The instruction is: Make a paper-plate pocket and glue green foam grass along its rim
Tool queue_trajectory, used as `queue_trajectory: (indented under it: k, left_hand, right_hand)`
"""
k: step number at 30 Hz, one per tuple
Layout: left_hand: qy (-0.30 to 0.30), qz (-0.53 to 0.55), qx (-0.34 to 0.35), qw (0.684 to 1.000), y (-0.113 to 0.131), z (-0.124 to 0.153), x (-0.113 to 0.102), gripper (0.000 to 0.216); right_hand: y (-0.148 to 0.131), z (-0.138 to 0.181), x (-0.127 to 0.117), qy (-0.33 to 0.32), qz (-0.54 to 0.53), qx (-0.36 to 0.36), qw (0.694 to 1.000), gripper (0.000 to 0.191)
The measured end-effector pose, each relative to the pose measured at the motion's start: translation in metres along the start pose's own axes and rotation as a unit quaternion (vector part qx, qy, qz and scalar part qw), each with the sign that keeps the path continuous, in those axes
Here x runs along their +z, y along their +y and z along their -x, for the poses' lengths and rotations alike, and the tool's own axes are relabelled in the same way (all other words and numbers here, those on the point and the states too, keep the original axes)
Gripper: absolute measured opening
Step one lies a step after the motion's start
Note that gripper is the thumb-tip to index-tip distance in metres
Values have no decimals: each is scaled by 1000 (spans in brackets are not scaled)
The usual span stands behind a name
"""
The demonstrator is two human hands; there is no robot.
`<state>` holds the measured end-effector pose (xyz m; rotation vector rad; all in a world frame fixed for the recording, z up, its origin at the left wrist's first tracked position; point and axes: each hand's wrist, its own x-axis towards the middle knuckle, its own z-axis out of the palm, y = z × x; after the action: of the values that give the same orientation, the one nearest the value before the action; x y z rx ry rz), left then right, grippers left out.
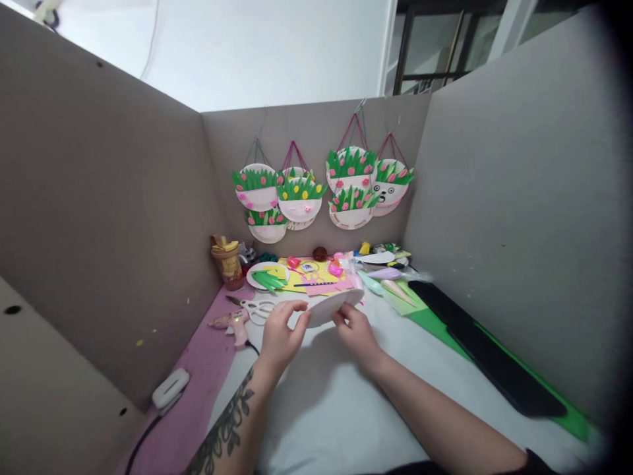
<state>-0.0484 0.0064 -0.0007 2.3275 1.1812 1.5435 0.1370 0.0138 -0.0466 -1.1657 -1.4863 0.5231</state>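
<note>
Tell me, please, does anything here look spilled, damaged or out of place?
Nothing stands out. The left hand and right hand hold a white paper plate; the scissors and glue gun lie flat nearby.

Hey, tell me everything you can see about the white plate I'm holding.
The white plate looks like thin paper, plain on the side shown; seen nearly edge-on, its full outline is unclear. It is held tilted above the white tabletop. The left hand pinches its left edge, the right hand holds its lower edge. Nothing else touches it.
</note>
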Motion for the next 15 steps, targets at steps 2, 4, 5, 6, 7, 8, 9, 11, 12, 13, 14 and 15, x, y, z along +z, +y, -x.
queue_trajectory:
  k: [2,4,5,6,7,8,9,11,12,13,14,15]
  left_hand:
    - [-6,-21,44,999,4,2,0,12]
    - [-12,-35,81,996,7,4,1,11]
    - [-13,-38,92,995,9,4,1,10]
    - [-12,-40,98,994,9,5,2,10]
    - [-7,-40,99,994,9,6,2,9]
    - [0,-40,96,995,9,6,3,9]
    - [7,-41,88,995,8,6,3,9]
    - [13,-43,65,997,5,6,4,9]
    - [10,-46,53,997,4,6,4,10]
    - [4,-49,44,998,2,6,4,10]
    - [-6,-53,38,998,2,6,4,11]
    - [-15,-54,35,998,1,5,4,12]
  right_hand:
    - [-6,4,0,-17,148,-100,984,23]
    - [-12,7,-1,-32,255,-166,952,27]
    - [-15,8,-1,-37,288,-184,939,27]
    - [-17,8,-2,-37,306,-195,931,27]
    - [-19,8,-3,-31,311,-201,928,26]
    - [-20,7,-4,-22,307,-204,929,24]
    - [-21,7,-5,-13,296,-206,933,23]
    - [-20,6,-7,6,276,-206,939,20]
    - [-19,5,-8,15,272,-205,940,19]
    - [-17,5,-8,23,272,-205,940,19]
    - [-16,5,-8,29,276,-204,939,19]
    - [-15,5,-7,33,282,-202,937,19]
